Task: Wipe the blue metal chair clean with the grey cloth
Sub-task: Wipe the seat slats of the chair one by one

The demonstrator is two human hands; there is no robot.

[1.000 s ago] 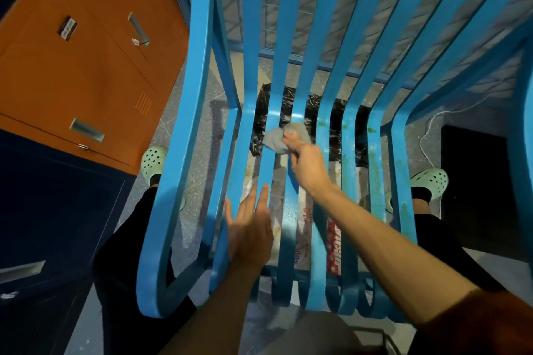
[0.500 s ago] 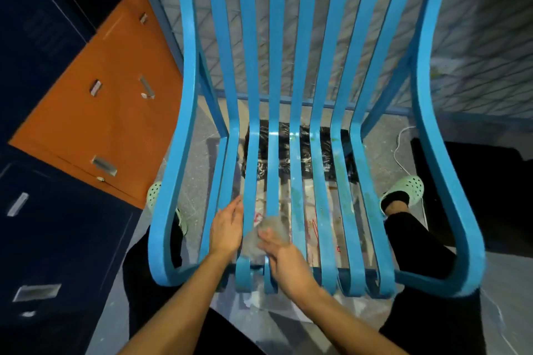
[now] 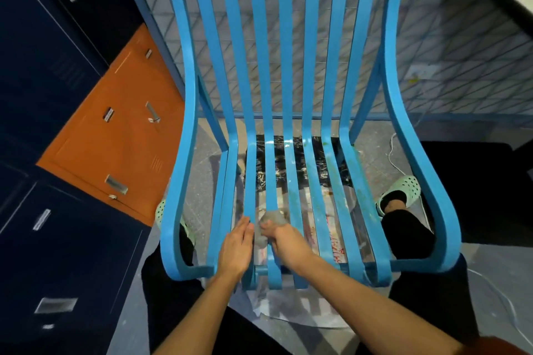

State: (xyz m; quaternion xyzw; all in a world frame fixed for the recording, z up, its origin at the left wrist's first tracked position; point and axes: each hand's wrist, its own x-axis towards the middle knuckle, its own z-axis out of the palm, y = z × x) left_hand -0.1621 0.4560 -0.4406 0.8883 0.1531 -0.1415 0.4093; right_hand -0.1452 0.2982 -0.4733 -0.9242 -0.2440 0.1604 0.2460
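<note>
Head view: right hand [image 3: 285, 242] clamps the grey cloth [image 3: 269, 223] against a slat of the blue chair [image 3: 288, 124]; left hand [image 3: 235, 248] rests flat, fingers extended, beside it.

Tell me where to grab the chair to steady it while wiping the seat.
Grip the left side rail of the blue chair from outside with the left hand. That thick curved bar is bare and near, while the right hand rubs the grey cloth on the slats.

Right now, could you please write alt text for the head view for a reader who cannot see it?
Seen from above, a right hand presses a grey cloth on a seat slat near the front of a blue metal chair, while the left hand rests open beside it. An orange cabinet stands left.
</note>
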